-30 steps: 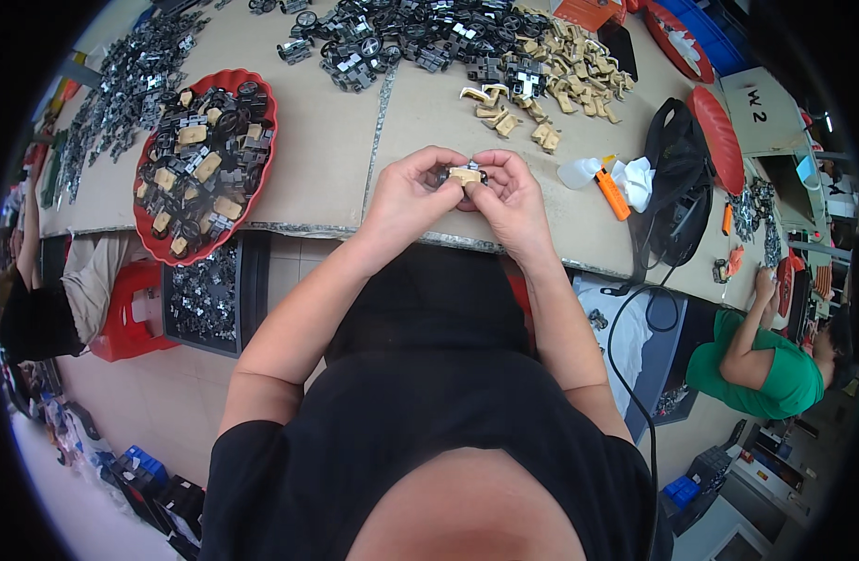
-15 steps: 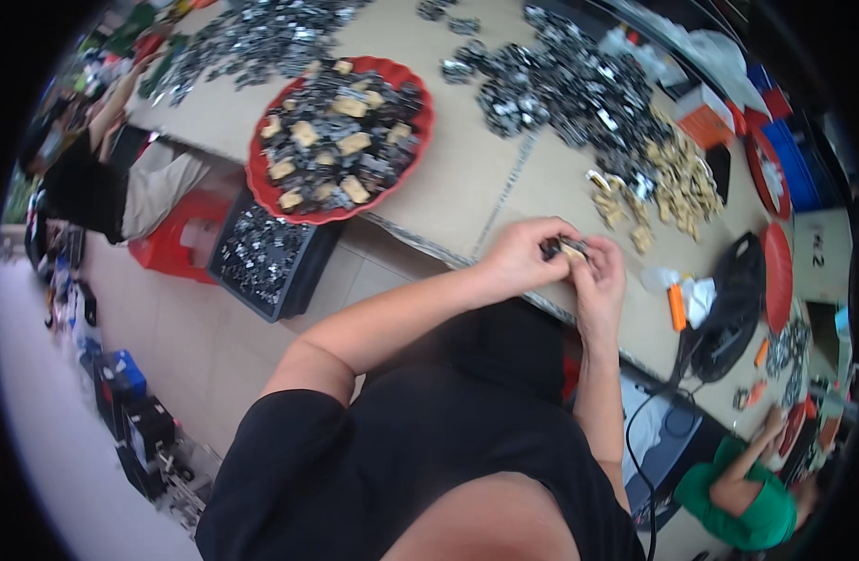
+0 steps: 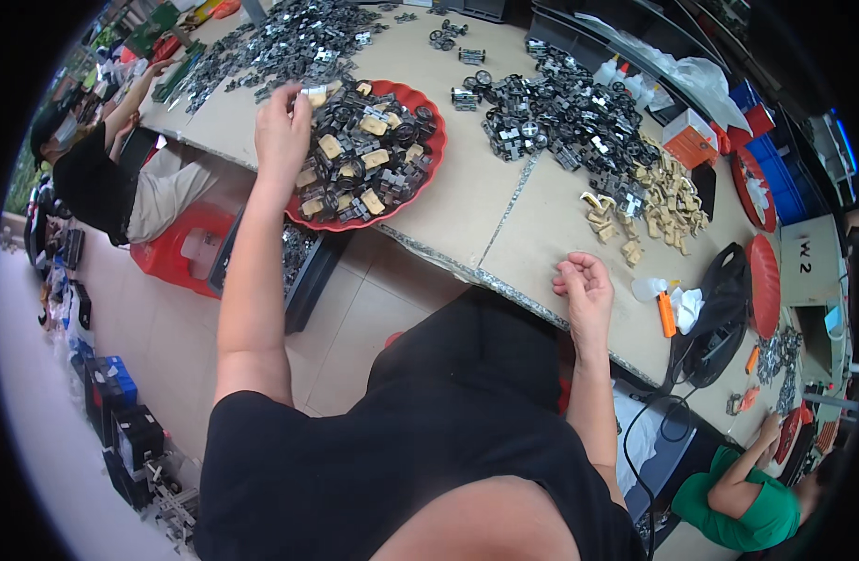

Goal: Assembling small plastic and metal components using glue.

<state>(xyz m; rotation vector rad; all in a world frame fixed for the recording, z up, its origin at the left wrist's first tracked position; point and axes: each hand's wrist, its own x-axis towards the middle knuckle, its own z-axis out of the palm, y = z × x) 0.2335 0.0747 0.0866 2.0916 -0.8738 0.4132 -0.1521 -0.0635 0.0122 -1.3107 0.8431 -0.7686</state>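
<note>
1. Hands: left hand (image 3: 281, 131) stretched out over the left rim of the red tray, fingers pinched shut on a small tan part (image 3: 314, 94). Right hand (image 3: 584, 282) rests on the desk edge, fingers loosely curled, palm up, holding nothing visible.
2. Desk (image 3: 467, 201): cardboard-covered top, running from upper left to lower right, metal-trimmed front edge.
3. Black parts heap (image 3: 570, 112) spread over the desk middle, well apart from both hands; a second grey-black heap (image 3: 289, 42) lies at the far left end.
4. Red tray (image 3: 427, 164): round, shallow, full of mixed black and tan parts, directly under and right of the left hand.
5. Black crate (image 3: 298, 262) of dark parts under the desk, below the tray; red stool (image 3: 181, 248) just left of it.
6. Tan parts pile (image 3: 658, 210) right of centre, beyond the right hand, near it but not touching.
7. Black bag (image 3: 724, 299) with a red disc (image 3: 764, 285) at the right desk end.
8. Orange tool (image 3: 667, 313) next to a white bottle (image 3: 646, 288), just right of the right hand.
9. Tan part in the left hand: sits at the fingertips above the tray's upper-left rim; long axis roughly left-right in view, free end pointing right toward the tray's middle. Too small to tell more.
</note>
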